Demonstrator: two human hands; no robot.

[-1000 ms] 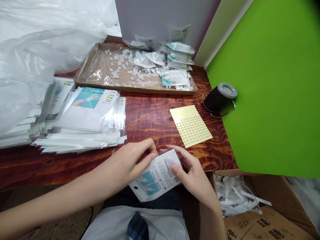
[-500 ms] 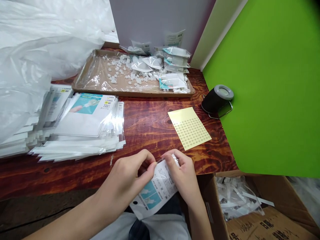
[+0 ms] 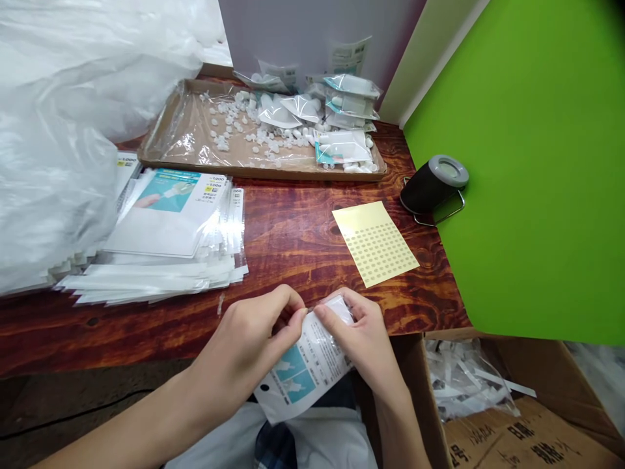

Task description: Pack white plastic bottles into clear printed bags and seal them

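A printed white plastic packet (image 3: 305, 368) with blue pictures and a round hang hole is held over my lap, just off the table's front edge. My left hand (image 3: 249, 335) and my right hand (image 3: 356, 339) both pinch its top end, fingertips nearly meeting. The contents of the packet are hidden by my fingers and the printing. Beyond my hands lies a stack of similar flat packets (image 3: 166, 221), and a yellow sheet of small round stickers (image 3: 375, 244) sits to the right, both out of reach of my fingertips.
A cardboard tray (image 3: 205, 168) lined with clear plastic holds small white parts and filled bags at the back of the wooden table (image 3: 293, 221). A black roll (image 3: 432, 185) stands on a green board (image 3: 537, 163). Loose plastic sheeting (image 3: 58, 130) lies left; an open cardboard box (image 3: 517, 436) sits lower right.
My hands have drawn closer together at the packet's top end, and the packet now hangs more upright. The camera view has shifted slightly.
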